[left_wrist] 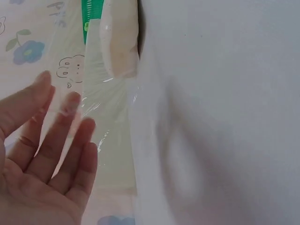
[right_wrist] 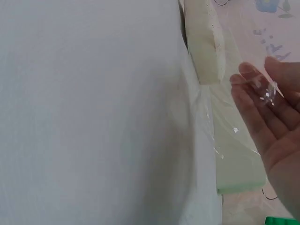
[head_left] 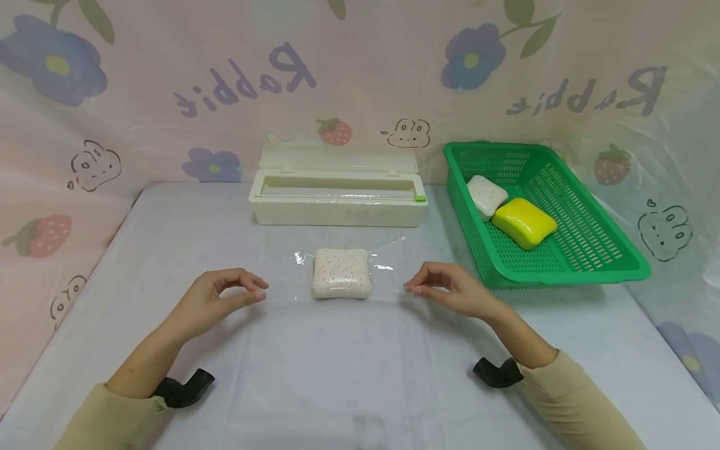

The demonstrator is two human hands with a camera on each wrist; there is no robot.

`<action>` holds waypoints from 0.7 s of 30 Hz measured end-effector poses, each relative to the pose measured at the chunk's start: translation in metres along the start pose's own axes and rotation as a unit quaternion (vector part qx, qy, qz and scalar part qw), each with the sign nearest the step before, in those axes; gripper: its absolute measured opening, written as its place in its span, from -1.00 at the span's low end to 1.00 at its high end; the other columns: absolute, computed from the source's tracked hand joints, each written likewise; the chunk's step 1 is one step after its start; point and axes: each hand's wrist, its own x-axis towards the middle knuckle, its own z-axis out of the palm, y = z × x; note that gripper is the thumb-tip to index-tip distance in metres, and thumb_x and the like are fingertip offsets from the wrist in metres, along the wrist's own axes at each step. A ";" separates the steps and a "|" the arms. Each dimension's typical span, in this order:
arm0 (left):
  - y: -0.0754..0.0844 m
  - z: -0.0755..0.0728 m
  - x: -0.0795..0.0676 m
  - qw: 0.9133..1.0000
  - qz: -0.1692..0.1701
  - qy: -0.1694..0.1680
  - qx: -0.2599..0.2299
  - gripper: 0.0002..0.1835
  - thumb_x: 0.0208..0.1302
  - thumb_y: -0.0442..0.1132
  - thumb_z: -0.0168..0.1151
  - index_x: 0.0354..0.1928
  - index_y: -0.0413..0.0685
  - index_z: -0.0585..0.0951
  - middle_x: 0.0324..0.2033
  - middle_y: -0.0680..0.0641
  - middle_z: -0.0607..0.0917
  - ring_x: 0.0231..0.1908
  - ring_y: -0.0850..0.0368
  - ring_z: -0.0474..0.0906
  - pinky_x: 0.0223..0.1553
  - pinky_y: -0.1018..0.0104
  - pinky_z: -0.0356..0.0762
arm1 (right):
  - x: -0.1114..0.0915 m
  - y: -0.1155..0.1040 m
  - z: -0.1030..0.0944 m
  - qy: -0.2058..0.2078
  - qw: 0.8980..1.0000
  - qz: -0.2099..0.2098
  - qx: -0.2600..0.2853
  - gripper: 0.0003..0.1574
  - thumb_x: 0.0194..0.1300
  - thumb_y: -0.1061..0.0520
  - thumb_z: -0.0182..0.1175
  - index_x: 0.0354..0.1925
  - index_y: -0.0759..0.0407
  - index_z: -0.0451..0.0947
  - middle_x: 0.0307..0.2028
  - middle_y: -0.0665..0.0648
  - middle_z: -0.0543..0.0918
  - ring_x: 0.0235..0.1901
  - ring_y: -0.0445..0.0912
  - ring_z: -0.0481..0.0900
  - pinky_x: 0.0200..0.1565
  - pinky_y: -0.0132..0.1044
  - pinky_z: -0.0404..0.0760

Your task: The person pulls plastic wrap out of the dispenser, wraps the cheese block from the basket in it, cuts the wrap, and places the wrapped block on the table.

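Note:
A white speckled bar of soap (head_left: 340, 274) lies in the middle of the table, with clear plastic wrap (head_left: 385, 267) spreading out on both sides of it. My left hand (head_left: 216, 294), to the left of the soap, pinches an edge of the wrap between thumb and fingertip. On the other side, my right hand (head_left: 455, 289) pinches the wrap's right edge. The right wrist view shows crumpled wrap (right_wrist: 268, 93) at the fingers of that hand. Whether the film passes over or under the soap is hard to tell.
Behind the soap stands a white wrap dispenser box (head_left: 337, 212) with its lid raised and a green slider (head_left: 419, 198). A green basket (head_left: 568, 275) at the right contains another white soap bar (head_left: 486, 196) and a yellow one (head_left: 524, 223). A printed curtain (head_left: 360, 75) backs the table.

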 end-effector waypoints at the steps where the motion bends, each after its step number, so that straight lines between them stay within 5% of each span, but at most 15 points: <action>1: -0.001 0.000 0.001 1.000 0.000 -0.003 -0.010 -0.79 0.20 -0.09 0.34 -0.39 -0.08 0.63 -0.15 -0.07 0.72 0.01 0.08 0.55 0.11 0.01 0.39 | 0.000 0.001 0.001 0.003 1.000 0.005 0.011 -0.94 0.30 0.34 0.16 -0.29 0.38 0.53 -0.21 0.37 0.69 -0.14 0.04 0.66 -0.03 -0.36 0.62; 7: -0.007 0.004 0.006 0.996 0.004 -0.024 -0.089 -0.79 0.24 -0.18 0.31 -0.31 -0.22 0.61 -0.14 -0.24 0.70 -0.09 0.19 0.65 -0.04 0.51 0.53 | 0.005 0.006 0.005 0.006 0.996 0.025 0.084 -0.88 0.36 0.31 0.10 -0.25 0.43 0.43 -0.14 0.51 0.62 -0.05 0.11 0.66 0.01 -0.23 0.63; 15: -0.011 0.012 0.015 0.984 0.075 -0.047 -0.152 -0.82 0.41 -0.31 0.07 -0.22 -0.36 0.42 -0.21 -0.28 0.72 -0.14 0.17 0.69 -0.04 0.49 0.55 | 0.008 0.011 0.008 -0.017 0.990 0.042 0.134 -0.83 0.47 0.28 -0.09 -0.15 0.45 0.26 -0.15 0.52 0.63 -0.08 0.07 0.67 0.01 -0.25 0.62; 21: -0.008 0.022 0.019 0.991 0.087 -0.016 -0.103 -0.85 0.46 -0.32 -0.04 -0.20 -0.31 0.31 -0.29 -0.28 0.73 -0.26 0.17 0.71 -0.20 0.34 0.65 | 0.010 0.011 0.009 0.005 0.992 0.063 0.110 -0.81 0.51 0.23 -0.14 -0.10 0.40 0.19 -0.21 0.45 0.68 -0.17 0.12 0.70 -0.09 -0.21 0.67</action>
